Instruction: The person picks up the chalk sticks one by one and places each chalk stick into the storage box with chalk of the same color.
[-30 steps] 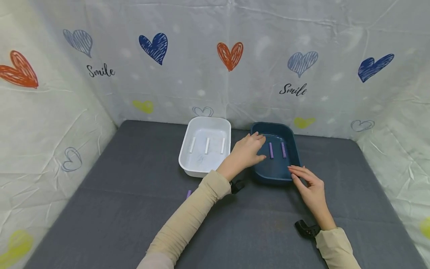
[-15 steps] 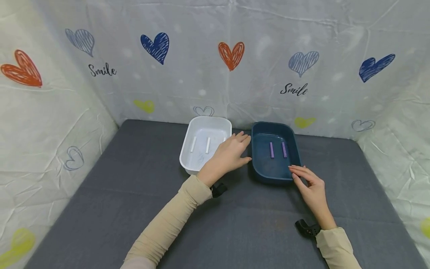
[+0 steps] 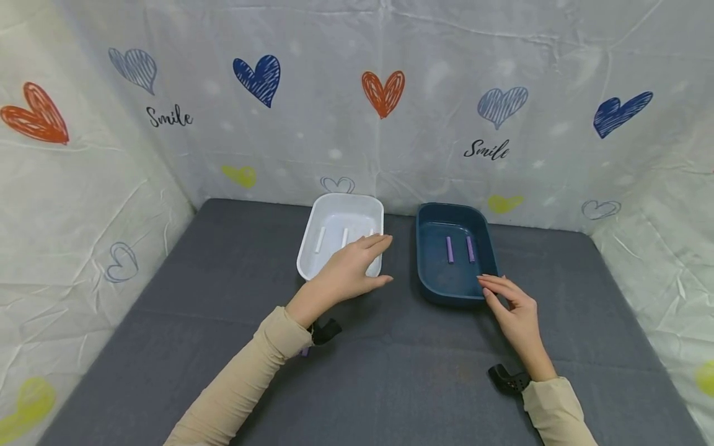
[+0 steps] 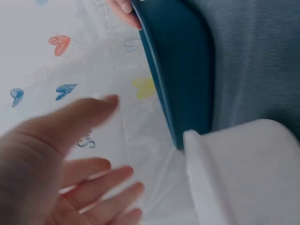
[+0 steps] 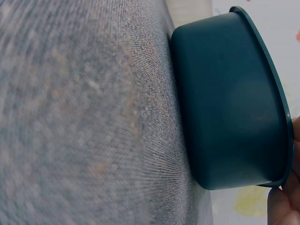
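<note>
My left hand (image 3: 347, 267) passes over the front right part of a white tray (image 3: 319, 265), fingers spread and nothing in them. White chalk-like sticks (image 3: 320, 240) lie in that tray, one partly covered by the hand. To its right stands a dark teal tray (image 3: 454, 282) with two purple sticks (image 3: 449, 249) lying side by side inside. My right hand (image 3: 514, 310) pinches the teal tray's front right corner, fingers over the rim and thumb outside. In the right wrist view, the fingers (image 5: 296, 164) sit at the rim.
Another purple stick (image 3: 304, 351) lies on the grey cloth-covered table (image 3: 413, 384), mostly hidden by the left sleeve (image 3: 245, 371). A white curtain (image 3: 334, 142) printed with hearts closes off the back and sides.
My left hand has moved from over the teal tray's left edge leftward and nearer, to over the white tray. The right hand stays at the teal tray's corner.
</note>
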Tool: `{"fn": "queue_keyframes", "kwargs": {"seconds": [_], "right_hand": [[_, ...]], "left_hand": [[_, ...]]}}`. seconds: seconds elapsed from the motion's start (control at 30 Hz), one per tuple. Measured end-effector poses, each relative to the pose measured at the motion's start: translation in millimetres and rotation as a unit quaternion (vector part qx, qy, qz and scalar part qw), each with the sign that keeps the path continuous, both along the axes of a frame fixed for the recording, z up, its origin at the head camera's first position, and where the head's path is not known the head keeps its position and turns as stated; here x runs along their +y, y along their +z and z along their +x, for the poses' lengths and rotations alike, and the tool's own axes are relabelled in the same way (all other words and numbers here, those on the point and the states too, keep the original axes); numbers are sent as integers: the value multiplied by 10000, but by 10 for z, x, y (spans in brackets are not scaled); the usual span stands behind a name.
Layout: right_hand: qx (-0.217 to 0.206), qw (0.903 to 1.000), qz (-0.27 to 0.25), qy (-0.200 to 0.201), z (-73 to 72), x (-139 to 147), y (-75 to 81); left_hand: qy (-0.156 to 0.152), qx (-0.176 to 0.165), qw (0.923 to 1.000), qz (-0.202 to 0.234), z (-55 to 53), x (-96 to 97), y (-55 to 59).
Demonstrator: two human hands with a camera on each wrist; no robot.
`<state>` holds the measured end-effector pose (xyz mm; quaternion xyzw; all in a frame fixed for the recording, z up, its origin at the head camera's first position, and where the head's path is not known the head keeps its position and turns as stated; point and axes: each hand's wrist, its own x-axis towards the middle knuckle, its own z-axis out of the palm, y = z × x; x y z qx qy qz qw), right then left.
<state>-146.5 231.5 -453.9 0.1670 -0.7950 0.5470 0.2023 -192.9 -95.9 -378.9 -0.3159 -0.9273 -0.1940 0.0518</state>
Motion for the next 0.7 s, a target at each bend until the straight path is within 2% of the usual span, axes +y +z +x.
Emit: {"fn": "queue_keyframes", "kwargs": {"seconds": [0.1, 0.2, 0.4, 0.53, 0.7], "right_hand": [[-29, 10000, -7, 1, 19, -21, 37], [-46, 10000, -7, -17, 20, -19, 37], [-61, 10000, 16, -37, 17, -19, 33], [-65, 10000, 22, -49, 18, -23, 32], [-61, 9999, 90, -121, 19, -28, 29]], "left_hand": [[-229, -448, 9974, 522, 44, -133, -55], [-486, -617, 9917, 1014, 81, -242, -120], [-866, -493, 9813, 1650, 196, -417, -233], [-1022, -466, 9772, 1799, 309, -535, -283], [-1120, -340, 9771, 1777, 463, -698, -352]]}}
